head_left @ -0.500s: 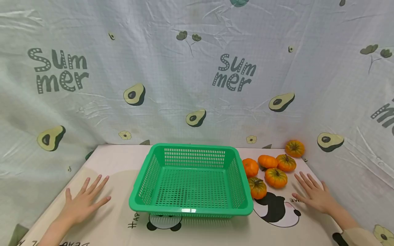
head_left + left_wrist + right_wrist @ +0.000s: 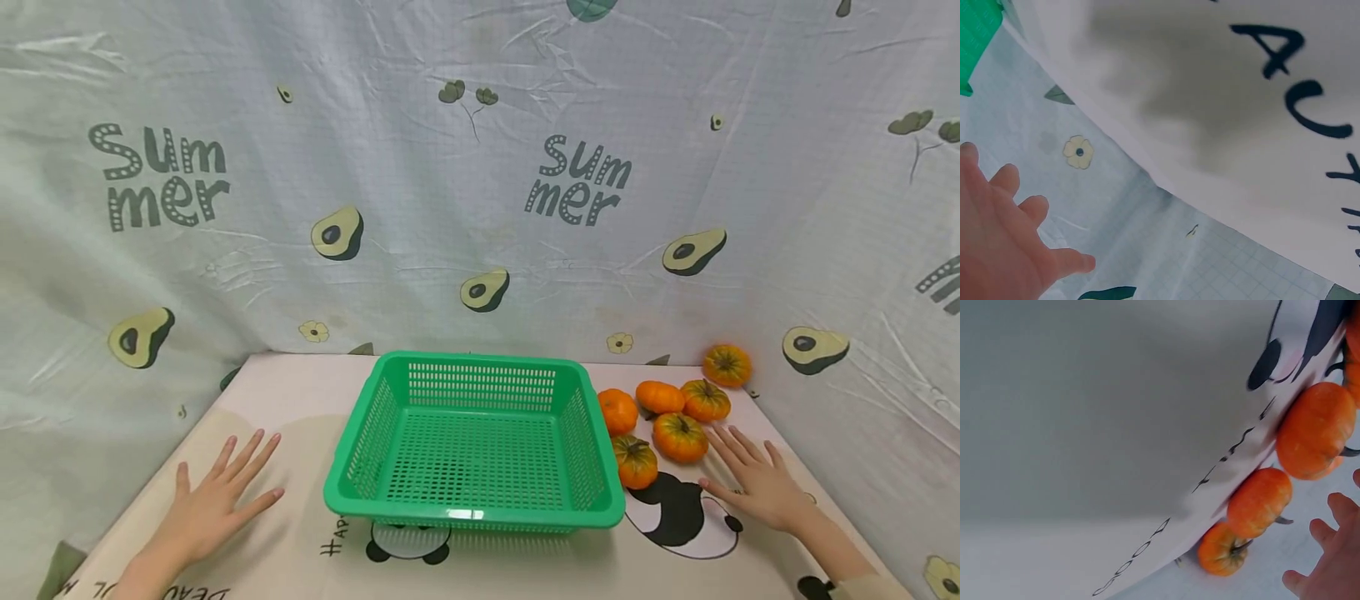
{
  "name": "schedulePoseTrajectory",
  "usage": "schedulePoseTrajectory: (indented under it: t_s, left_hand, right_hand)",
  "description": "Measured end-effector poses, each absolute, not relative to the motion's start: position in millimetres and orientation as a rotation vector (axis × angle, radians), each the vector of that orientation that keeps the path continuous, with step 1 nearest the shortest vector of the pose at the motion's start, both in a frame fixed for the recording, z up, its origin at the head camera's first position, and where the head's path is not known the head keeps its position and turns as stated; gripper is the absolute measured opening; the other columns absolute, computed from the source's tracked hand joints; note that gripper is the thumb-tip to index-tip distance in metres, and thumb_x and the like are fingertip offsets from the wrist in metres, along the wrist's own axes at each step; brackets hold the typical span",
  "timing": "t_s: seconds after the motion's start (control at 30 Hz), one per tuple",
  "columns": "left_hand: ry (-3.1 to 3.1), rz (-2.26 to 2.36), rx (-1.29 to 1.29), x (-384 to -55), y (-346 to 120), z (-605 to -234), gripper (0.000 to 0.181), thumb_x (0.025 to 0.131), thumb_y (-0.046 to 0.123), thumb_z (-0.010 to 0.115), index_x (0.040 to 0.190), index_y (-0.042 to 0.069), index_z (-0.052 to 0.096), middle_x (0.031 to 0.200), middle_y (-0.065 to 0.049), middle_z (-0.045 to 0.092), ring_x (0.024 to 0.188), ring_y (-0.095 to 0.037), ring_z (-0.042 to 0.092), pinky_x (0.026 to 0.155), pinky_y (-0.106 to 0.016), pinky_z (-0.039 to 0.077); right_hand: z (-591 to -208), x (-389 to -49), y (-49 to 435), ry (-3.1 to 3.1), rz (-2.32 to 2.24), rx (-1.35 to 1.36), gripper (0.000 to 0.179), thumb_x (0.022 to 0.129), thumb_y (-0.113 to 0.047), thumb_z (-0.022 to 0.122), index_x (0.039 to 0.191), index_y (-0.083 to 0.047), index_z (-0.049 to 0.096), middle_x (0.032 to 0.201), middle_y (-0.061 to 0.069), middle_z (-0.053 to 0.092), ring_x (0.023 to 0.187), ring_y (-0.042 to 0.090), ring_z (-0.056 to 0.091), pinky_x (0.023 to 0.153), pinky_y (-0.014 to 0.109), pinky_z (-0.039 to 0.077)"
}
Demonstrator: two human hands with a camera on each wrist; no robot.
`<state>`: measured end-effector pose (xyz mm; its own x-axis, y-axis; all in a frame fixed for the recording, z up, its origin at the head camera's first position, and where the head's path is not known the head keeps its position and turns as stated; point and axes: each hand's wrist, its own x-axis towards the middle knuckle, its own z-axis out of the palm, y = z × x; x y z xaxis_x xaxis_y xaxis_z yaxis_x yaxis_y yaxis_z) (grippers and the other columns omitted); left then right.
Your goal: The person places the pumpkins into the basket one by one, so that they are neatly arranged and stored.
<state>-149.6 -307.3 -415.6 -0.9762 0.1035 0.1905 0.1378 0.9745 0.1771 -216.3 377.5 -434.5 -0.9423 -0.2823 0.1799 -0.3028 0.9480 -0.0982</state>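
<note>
A green plastic basket (image 2: 474,517) with slotted walls stands in the middle of the table, with nothing in it. To its right sit several small orange pumpkins, among them a front one (image 2: 635,463), a middle one (image 2: 680,438) and a far one (image 2: 727,365) by the corner. My left hand (image 2: 213,504) is over the table left of the basket, fingers spread, holding nothing. On the other side my right hand (image 2: 761,483) is spread too, its fingertips close beside the middle pumpkin. In the right wrist view a pumpkin (image 2: 1316,431) appears near the fingers (image 2: 1340,506).
A pale cloth (image 2: 420,208) printed with avocados and lettering hangs behind the table and along both sides. The light table cover (image 2: 292,450) carries panda drawings and writing.
My right hand has shifted a little left, closer to the middle pumpkin. The whole head view has slid slightly to the right; the basket and pumpkins keep their arrangement.
</note>
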Motion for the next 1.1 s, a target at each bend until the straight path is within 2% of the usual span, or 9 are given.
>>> schedulePoseTrajectory:
  t_s: [0.3, 0.47, 0.6, 0.9, 1.1]
  left_hand:
    - [-2.906, -0.371, -0.205, -142, -291, -407, 0.074, 0.086, 0.051, 0.047, 0.144, 0.031, 0.006, 0.151, -0.009, 0.012, 0.138, -0.034, -0.002, 0.09, -0.075, -0.009]
    - [-2.869, -0.45, -0.232, -140, -276, -404, 0.072, 0.087, 0.049, 0.048, 0.144, 0.031, 0.008, 0.151, -0.006, 0.012, 0.14, -0.027, -0.005, 0.091, -0.074, -0.007]
    - [-2.847, -0.498, -0.256, -139, -263, -401, 0.072, 0.086, 0.047, 0.049, 0.144, 0.03, 0.011, 0.151, -0.006, 0.015, 0.14, -0.026, -0.001, 0.093, -0.073, -0.005]
    - [-2.804, -0.563, -0.335, -140, -239, -390, 0.075, 0.085, 0.047, 0.052, 0.144, 0.03, 0.01, 0.151, -0.002, 0.013, 0.14, -0.023, -0.001, 0.095, -0.073, -0.001]
    - [-2.835, -0.571, -0.332, -147, -228, -388, 0.086, 0.079, 0.052, 0.056, 0.145, 0.024, 0.009, 0.15, -0.007, 0.018, 0.139, -0.031, 0.007, 0.096, -0.071, 0.002]
  right_hand:
    - [-431, -215, 352, -2.918, 0.244, 0.497, 0.073, 0.083, -0.045, 0.055, 0.141, -0.01, 0.027, 0.142, 0.022, 0.029, 0.126, 0.042, 0.026, 0.099, 0.067, 0.005]
    - [-431, -214, 333, -2.899, 0.307, 0.539, 0.072, 0.082, -0.045, 0.057, 0.138, -0.008, 0.032, 0.141, 0.021, 0.032, 0.126, 0.041, 0.027, 0.098, 0.066, 0.01]
    - [-430, -215, 319, -2.842, 0.317, 0.59, 0.074, 0.08, -0.045, 0.06, 0.137, -0.005, 0.035, 0.139, 0.021, 0.035, 0.126, 0.04, 0.029, 0.1, 0.063, 0.012]
    - [-425, -218, 300, -2.725, 0.293, 0.704, 0.076, 0.075, -0.041, 0.067, 0.138, -0.011, 0.036, 0.136, 0.017, 0.04, 0.123, 0.037, 0.033, 0.097, 0.059, 0.02]
    - [-425, -220, 294, -2.692, 0.276, 0.712, 0.077, 0.074, -0.039, 0.068, 0.135, -0.005, 0.038, 0.136, 0.017, 0.04, 0.122, 0.037, 0.034, 0.095, 0.06, 0.023]
